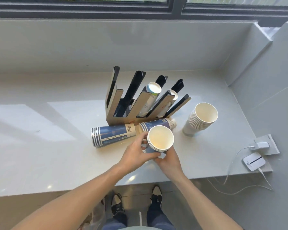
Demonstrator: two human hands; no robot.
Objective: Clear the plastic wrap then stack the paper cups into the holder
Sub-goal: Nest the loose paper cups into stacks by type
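From the head view, both hands are meeting over the near part of a pale counter point(40, 146). The left hand point(136, 153) is wrapping its fingers around the left side of a short stack of blue cups point(160, 140), mouths facing up toward the camera. The right hand point(169, 161) is curling under and around the stack's lower end, so both hands are closed on the same stack, which is being held just above the counter.

Just beyond the hands, two more blue stacks are lying on their sides: a left stack point(113, 136) past the left hand's fingertips, and a right stack point(158, 125) directly behind the held cups, its far end near the holder's base. Whether any wrap is covering them I cannot tell.

Farther out from the hands, the holder point(123, 112) is standing with its slanted black channels leaning away to the right. The leftmost channel is showing no cups; the next one is holding a tall cup column point(152, 95), and the one beside it a shorter column point(171, 100).

To the right of the right hand, well apart, a white stack point(201, 120) is sitting tilted, mouth up. Farther right, a charger point(261, 144) and a small white device point(253, 161) are lying at the counter's edge.
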